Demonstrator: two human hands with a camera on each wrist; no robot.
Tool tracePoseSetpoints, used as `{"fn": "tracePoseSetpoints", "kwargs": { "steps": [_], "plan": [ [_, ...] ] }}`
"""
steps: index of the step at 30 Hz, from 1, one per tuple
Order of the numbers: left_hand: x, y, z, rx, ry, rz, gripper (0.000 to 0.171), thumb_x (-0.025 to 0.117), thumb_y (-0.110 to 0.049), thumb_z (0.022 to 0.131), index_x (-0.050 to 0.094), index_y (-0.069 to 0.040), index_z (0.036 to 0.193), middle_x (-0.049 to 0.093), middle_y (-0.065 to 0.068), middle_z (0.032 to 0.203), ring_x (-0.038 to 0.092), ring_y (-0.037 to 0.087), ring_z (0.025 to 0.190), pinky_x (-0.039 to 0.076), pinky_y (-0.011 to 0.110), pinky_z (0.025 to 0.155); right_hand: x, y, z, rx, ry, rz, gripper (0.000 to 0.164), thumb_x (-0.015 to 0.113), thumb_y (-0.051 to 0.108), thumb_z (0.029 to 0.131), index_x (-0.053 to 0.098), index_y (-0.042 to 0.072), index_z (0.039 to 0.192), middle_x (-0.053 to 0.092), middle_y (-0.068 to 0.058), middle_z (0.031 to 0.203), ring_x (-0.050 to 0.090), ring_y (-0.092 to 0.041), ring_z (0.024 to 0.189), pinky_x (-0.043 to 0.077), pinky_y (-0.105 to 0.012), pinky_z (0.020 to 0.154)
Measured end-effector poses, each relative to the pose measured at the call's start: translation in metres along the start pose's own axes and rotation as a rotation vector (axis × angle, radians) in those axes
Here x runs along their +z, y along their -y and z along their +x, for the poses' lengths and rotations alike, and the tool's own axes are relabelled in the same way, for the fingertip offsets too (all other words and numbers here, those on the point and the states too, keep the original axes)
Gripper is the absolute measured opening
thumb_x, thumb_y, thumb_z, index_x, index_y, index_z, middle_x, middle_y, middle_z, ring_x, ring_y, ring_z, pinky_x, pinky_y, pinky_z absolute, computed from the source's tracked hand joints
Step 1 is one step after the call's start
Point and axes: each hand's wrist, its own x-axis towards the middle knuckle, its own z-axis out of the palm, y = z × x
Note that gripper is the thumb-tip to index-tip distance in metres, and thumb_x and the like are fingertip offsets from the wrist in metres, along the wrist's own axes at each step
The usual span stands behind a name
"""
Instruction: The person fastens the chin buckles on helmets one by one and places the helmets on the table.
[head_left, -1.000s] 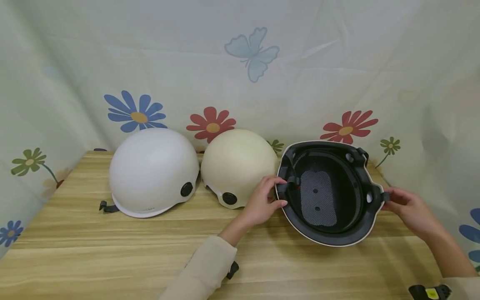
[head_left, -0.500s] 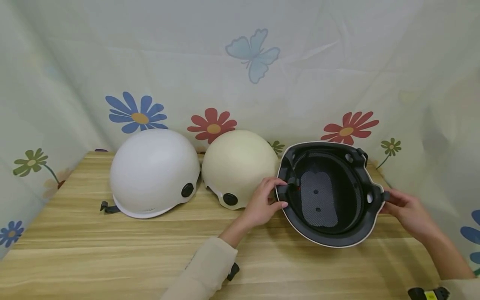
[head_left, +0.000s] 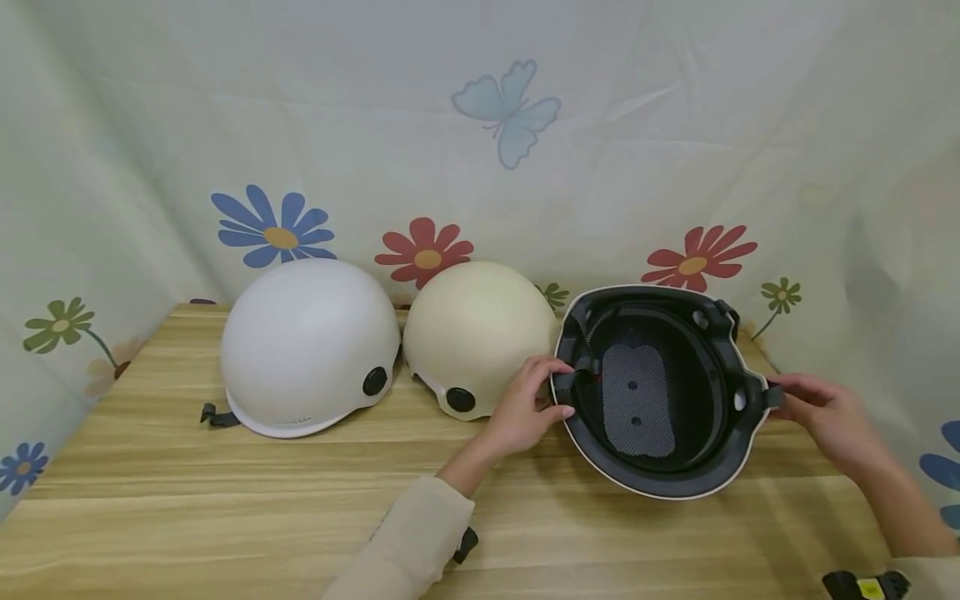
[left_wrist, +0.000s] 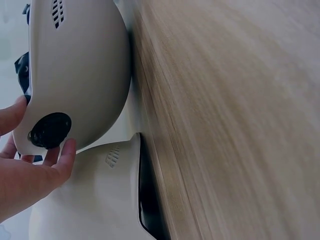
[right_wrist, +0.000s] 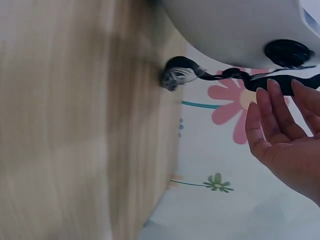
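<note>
- Head view: a pale-shelled helmet (head_left: pixel 693 392) is held upside down over a wood-grain tabletop (head_left: pixel 300 517), its bowl tilted to show a smooth black lining and a finely textured grey pad (head_left: pixel 637 400) pierced by two small round holes. Whether its shell bears on the wood cannot be told.
- The left hand (head_left: pixel 521 408) pinches the upturned helmet's left rim between thumb and bent fingers; at its right rim, the right hand (head_left: pixel 832 425) pinches a black strap (head_left: pixel 772 397).
- Just left of the upturned helmet stands a smooth cream helmet (head_left: pixel 480 325), crown up; farther left, a rounded white helmet (head_left: pixel 309 346). Behind it hangs a creased, flower-printed backdrop (head_left: pixel 375 125).
- Left wrist view: the hand's fingertips touch the lower edge of the upturned helmet's round black disc (left_wrist: pixel 51 130), the thumb at its rim. Slotted vents (left_wrist: pixel 58 14) pierce the matte shell.
- Right wrist view: fingers, bent around the strap, leave the palm bare. Beside the upturned helmet's curved shell, a loose strap end (right_wrist: pixel 175 77) dangles, its tip blurred.
</note>
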Motion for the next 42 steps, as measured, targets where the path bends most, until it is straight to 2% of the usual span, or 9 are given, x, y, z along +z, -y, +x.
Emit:
{"fn": "tracePoseSetpoints", "kwargs": {
  "steps": [12,16,19,21,23,28,37,42],
  "plan": [
    [-0.001,0.001,0.000,0.003,-0.009,-0.022,0.039,0.067,-0.004,0.082,0.052,-0.006,0.118,0.040,0.012,0.128,0.043,0.023,0.114,0.047,0.041,0.083,-0.017,0.027,-0.003,0.007,-0.163,-0.236,0.015,0.046,0.005,0.095,0.060,0.008,0.097,0.057,0.018,0.083,0.056,-0.001,0.069,0.041,-0.009,0.063],
    [0.000,0.001,-0.001,-0.001,-0.010,-0.019,0.039,0.067,-0.005,0.082,0.052,-0.007,0.118,0.041,0.012,0.128,0.043,0.024,0.114,0.047,0.042,0.084,-0.019,0.037,-0.004,0.062,-0.194,-0.311,0.015,0.046,0.013,0.096,0.059,0.007,0.101,0.052,0.019,0.087,0.052,0.003,0.073,0.039,-0.018,0.070],
    [0.000,0.002,-0.001,-0.005,-0.014,-0.018,0.039,0.066,-0.006,0.083,0.052,-0.007,0.118,0.041,0.011,0.127,0.043,0.024,0.114,0.047,0.042,0.084,-0.021,0.043,-0.004,0.064,-0.199,-0.331,0.018,0.046,0.016,0.096,0.058,0.004,0.103,0.051,0.020,0.090,0.052,0.004,0.075,0.038,-0.018,0.070],
    [0.000,0.002,-0.002,-0.008,-0.018,-0.023,0.039,0.066,-0.006,0.083,0.052,-0.007,0.119,0.040,0.012,0.127,0.043,0.024,0.114,0.046,0.042,0.084,-0.022,0.045,-0.004,0.034,-0.195,-0.334,0.018,0.047,0.014,0.096,0.057,0.002,0.103,0.053,0.020,0.090,0.054,0.003,0.074,0.037,-0.010,0.065],
    [0.000,0.002,-0.002,-0.013,-0.019,-0.028,0.039,0.066,-0.005,0.083,0.052,-0.006,0.119,0.040,0.012,0.128,0.043,0.024,0.114,0.046,0.042,0.085,-0.023,0.046,-0.003,0.015,-0.187,-0.343,0.017,0.047,0.014,0.096,0.057,0.001,0.103,0.054,0.019,0.089,0.055,0.002,0.072,0.037,-0.008,0.063],
    [0.001,0.001,-0.003,-0.014,-0.023,-0.030,0.039,0.066,-0.005,0.083,0.052,-0.007,0.118,0.040,0.011,0.127,0.043,0.025,0.114,0.046,0.043,0.085,-0.021,0.048,-0.003,0.009,-0.169,-0.375,0.020,0.047,0.016,0.096,0.056,0.000,0.101,0.055,0.017,0.086,0.057,0.003,0.070,0.039,-0.013,0.062],
    [0.002,0.002,-0.003,-0.007,-0.026,-0.027,0.039,0.067,-0.005,0.083,0.052,-0.008,0.118,0.040,0.011,0.127,0.043,0.025,0.114,0.046,0.043,0.085,-0.013,0.043,-0.004,-0.037,-0.082,-0.205,0.022,0.041,0.014,0.098,0.056,-0.002,0.101,0.054,0.007,0.092,0.059,-0.002,0.076,0.048,-0.013,0.064],
    [0.004,0.002,-0.001,-0.001,-0.022,-0.013,0.039,0.067,-0.006,0.083,0.052,-0.008,0.119,0.040,0.010,0.128,0.043,0.024,0.114,0.046,0.042,0.085,-0.010,0.041,-0.005,-0.039,-0.040,-0.203,0.024,0.040,0.016,0.098,0.055,-0.003,0.104,0.053,0.005,0.096,0.060,-0.002,0.080,0.048,-0.014,0.066]
  ]
}}
